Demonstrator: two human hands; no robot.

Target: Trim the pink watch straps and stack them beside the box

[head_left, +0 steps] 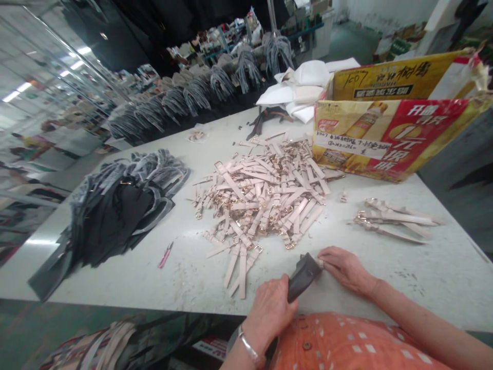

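My left hand point(272, 304) is wrapped around a dark grey hand tool point(304, 277) with a broad, flat body; its exact kind I cannot make out. Close to the tool's far end, the fingers of my right hand point(348, 270) are pinched together. A small pale piece, like the end of a strap, shows at those fingertips, mostly hidden. Just beyond both hands lies a big heap of pale pink buckled straps point(265, 190) with gold-coloured buckles. A smaller bunch of the same straps point(400, 218) rests to the right.
A yellow and red cardboard box point(358, 133) stands at the back right of the table point(192, 277). Black pieces with grey straps point(119, 210) are piled at left, near a pink-handled small tool point(165, 255). White padded pieces point(304, 85) lie behind; bundled grey straps point(196, 97) hang further back.
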